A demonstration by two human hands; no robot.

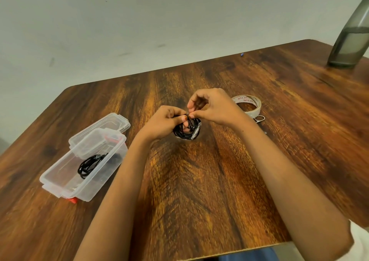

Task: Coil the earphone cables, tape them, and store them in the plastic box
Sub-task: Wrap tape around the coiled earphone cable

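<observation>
- Near the table's (199, 190) left edge, your clear, hard plastic box (51, 177) sits open, with one black stored coil (89, 165) inside.
- Mid-table, your left hand (163, 123) grips the second coil (184, 133). It looks light, soft and springy, so hold across all its loops.
- Your right hand (215, 108) pinches its top.
- The glossy tape roll (250, 106) lies just right of that hand.

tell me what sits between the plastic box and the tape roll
Head view: left hand and right hand, both pinching the coiled cable; table beneath.

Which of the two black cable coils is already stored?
The coil inside the open plastic box; the other coil is held by left hand and right hand.
</observation>
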